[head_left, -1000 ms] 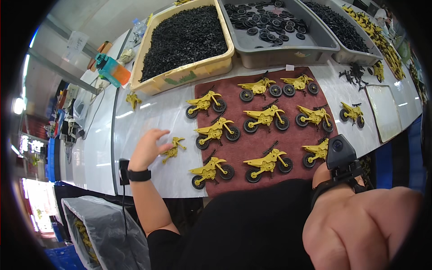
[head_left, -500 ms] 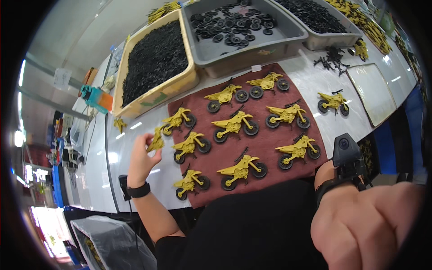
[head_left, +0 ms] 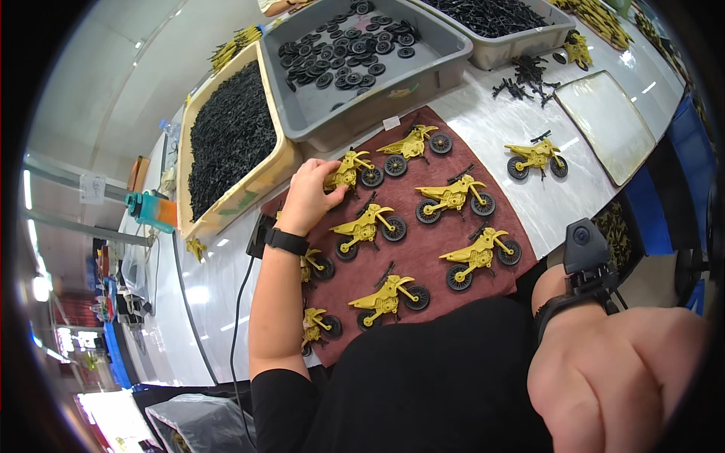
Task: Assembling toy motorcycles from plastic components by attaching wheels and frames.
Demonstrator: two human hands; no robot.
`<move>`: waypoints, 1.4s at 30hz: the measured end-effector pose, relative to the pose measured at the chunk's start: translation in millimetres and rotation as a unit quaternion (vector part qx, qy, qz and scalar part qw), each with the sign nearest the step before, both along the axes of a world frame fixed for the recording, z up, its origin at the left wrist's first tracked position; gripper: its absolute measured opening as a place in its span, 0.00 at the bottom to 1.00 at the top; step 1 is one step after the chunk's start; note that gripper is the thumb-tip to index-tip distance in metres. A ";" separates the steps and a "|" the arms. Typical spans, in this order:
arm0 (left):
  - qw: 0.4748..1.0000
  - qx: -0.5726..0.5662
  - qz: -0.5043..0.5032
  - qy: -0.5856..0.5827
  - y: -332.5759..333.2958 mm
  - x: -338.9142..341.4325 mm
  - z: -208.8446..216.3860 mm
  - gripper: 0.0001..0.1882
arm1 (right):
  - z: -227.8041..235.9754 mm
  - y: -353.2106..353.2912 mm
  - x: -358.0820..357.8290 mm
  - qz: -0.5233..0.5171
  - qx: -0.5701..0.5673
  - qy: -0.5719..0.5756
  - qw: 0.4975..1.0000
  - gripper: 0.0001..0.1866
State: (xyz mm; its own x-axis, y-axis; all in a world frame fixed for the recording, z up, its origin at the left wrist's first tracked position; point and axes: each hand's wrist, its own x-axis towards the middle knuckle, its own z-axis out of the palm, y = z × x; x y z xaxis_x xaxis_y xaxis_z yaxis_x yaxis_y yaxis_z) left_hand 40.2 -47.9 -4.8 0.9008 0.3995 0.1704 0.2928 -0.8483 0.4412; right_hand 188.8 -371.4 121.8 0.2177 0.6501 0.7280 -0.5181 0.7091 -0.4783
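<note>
My left hand, a black band on its wrist, has thumb and fingers closed on a yellow toy motorcycle body at the upper left of a maroon cloth. The hand hides that toy's rear; whether a separate body piece lies on top cannot be told. Several yellow toy motorcycles with black wheels lie on the cloth, among them one toy motorcycle just below my hand. My right hand is raised close at the lower right, fingers folded together and fingertips hidden. A black camera is strapped to its wrist.
Behind the cloth stand a cream bin of small black parts and a grey bin of black wheels. Another motorcycle lies right of the cloth near a pale tray. Left stands a teal-orange bottle. A co-worker's arm shows at the top.
My left hand has moved right and away from me, from the bare table with a yellow body piece to the motorcycle at the cloth's upper left. My right hand stays raised. The view has shifted.
</note>
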 end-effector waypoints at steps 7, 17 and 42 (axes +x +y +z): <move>0.999 0.025 -0.012 0.033 1.3 -2.3 -4.2 0.22 | -2.5 6.5 2.9 -0.021 -0.005 -0.011 1.000 0.04; 1.000 -0.028 -0.005 0.007 1.4 -5.1 -1.0 0.22 | -6.7 12.5 4.8 -0.059 -0.018 -0.030 0.998 0.05; 0.994 0.104 -0.040 -0.021 -8.8 -5.0 0.1 0.17 | -16.5 2.8 15.7 -0.159 -0.046 -0.082 0.983 0.06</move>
State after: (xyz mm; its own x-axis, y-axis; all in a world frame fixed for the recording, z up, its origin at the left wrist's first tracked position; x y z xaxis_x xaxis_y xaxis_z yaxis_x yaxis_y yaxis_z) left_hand 35.2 -56.7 -4.6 0.9189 0.2786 0.2794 0.2053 -0.9423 0.2646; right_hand 204.5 -368.6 105.3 0.3057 0.6322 0.7119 -0.1872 0.7730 -0.6061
